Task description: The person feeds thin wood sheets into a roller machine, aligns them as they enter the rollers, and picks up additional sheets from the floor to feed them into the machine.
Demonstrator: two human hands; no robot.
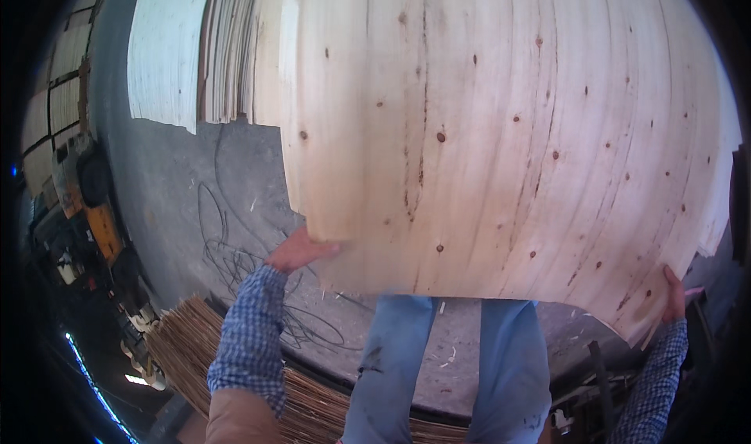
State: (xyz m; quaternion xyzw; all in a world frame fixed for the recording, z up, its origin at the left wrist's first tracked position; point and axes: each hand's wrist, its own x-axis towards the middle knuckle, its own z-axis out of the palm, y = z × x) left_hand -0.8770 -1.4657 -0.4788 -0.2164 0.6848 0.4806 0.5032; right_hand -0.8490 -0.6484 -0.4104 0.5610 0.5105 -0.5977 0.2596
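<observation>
Basically both hands, left hand (301,250) & right hand (673,295), are pinching the veneer sheet's (501,139) near corners, spreading its floppy width.

That big veneer sheet (501,131) blocks pretty much everything ahead. Open floor (203,201) on the left, apart from loose wires (235,264), a bundle of thin sticks (203,350) lower down and stacked sheets (227,53) behind.
</observation>
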